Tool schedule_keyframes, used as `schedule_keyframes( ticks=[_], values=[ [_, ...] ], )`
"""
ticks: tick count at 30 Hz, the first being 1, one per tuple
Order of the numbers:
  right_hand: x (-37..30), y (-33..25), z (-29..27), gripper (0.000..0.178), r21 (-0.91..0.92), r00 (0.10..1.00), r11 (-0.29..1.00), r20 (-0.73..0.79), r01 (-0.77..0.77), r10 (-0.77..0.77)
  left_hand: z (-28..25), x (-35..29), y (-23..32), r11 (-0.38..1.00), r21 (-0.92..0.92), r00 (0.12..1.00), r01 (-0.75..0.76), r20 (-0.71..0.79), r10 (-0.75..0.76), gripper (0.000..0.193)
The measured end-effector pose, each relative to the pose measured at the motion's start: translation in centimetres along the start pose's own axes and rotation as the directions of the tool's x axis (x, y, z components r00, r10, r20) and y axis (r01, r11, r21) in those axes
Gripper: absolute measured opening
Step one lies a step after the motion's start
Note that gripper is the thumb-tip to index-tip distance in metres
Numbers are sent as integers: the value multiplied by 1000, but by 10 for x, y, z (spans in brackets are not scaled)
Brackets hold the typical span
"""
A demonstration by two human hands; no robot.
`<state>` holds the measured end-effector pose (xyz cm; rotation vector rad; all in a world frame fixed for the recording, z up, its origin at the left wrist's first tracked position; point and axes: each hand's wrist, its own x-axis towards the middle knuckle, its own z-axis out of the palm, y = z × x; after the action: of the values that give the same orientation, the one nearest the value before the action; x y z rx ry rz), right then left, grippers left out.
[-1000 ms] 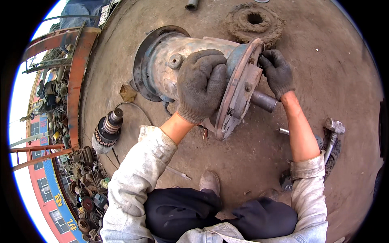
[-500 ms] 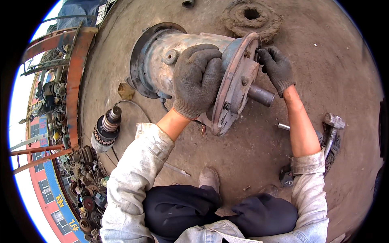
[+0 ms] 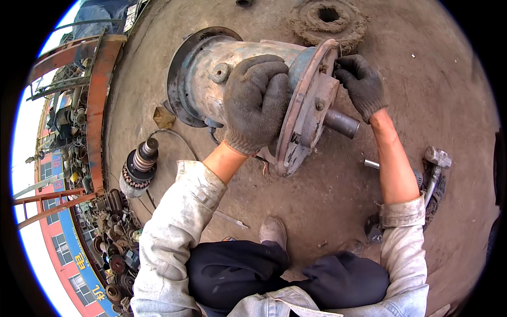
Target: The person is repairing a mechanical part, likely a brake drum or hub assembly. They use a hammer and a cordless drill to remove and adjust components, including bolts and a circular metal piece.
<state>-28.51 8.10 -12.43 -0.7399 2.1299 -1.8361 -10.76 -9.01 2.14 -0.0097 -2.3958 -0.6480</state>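
Note:
A large grey electric motor housing [image 3: 211,79] lies on its side on the dirt ground, its round end flange [image 3: 306,111] and short shaft [image 3: 340,122] facing right. My left hand [image 3: 256,103], in a dark knit glove, is clamped over the top of the housing just behind the flange. My right hand [image 3: 362,84], also gloved, has its fingertips pinched at a bolt on the flange's upper rim. What the fingers hold there is too small to make out.
A wound rotor [image 3: 138,166] stands on the ground at left. Hand tools, one of them a hammer [image 3: 435,171], lie at right. A round rusty ring [image 3: 327,18] sits at the top. An orange steel frame [image 3: 97,100] and a scrap heap [image 3: 113,232] line the left.
The motor's flange end has tipped a little more upright and nearer. My right hand has shifted up the flange rim to its top edge. My left hand keeps its grip.

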Motion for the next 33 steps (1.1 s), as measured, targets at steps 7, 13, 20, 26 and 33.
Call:
schedule_keyframes(
  ticks=[7,13,20,26,33],
  values=[
    [8,12,-2,31,-239,996,968,-33,71,-81,8,1,-3,999,-28,999,-27,-20,26,11],
    [10,-6,4,46,315,869,812,245,-491,430,-3,-4,-7,999,5,999,-35,-19,35,11],
    [8,13,2,44,-65,1000,998,-2,20,-21,5,0,-3,1000,-28,999,-15,-31,15,10],
    [13,1,-3,41,154,893,889,216,-431,395,2,0,-4,999,-8,999,-39,-34,38,10],
    [21,13,-17,39,173,920,918,236,-358,314,12,3,-1,997,-68,998,-35,-58,31,9]
  ],
)
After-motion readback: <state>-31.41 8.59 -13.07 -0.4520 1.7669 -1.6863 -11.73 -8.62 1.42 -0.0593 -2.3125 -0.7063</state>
